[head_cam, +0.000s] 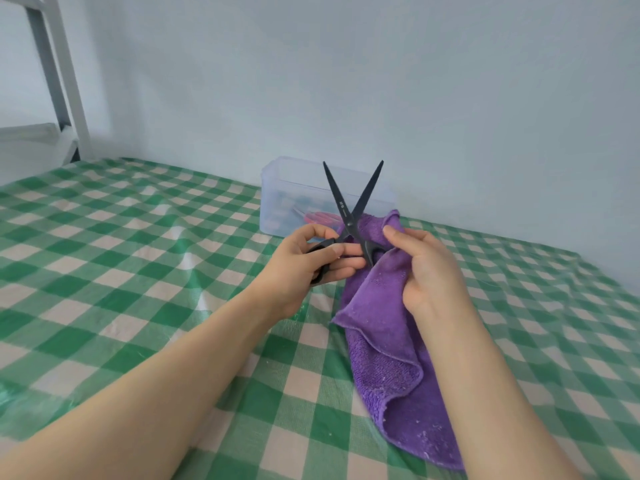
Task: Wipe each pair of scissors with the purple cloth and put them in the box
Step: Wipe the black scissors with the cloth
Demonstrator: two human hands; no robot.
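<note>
The purple cloth (391, 341) trails onto the checked cover (138, 271) from the right hand (429, 271), which grips its upper fold. The left hand (304, 268) pinches one handle of the black scissors (349, 216), blades spread upward. Each blade is best wiped from pivot to tip. The box (287, 188) stands beyond, at the far edge.

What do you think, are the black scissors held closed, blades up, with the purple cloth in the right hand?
Not closed: the head view shows the black scissors open, blades spread in a V. They do point up, and the right hand holds the purple cloth.
</note>
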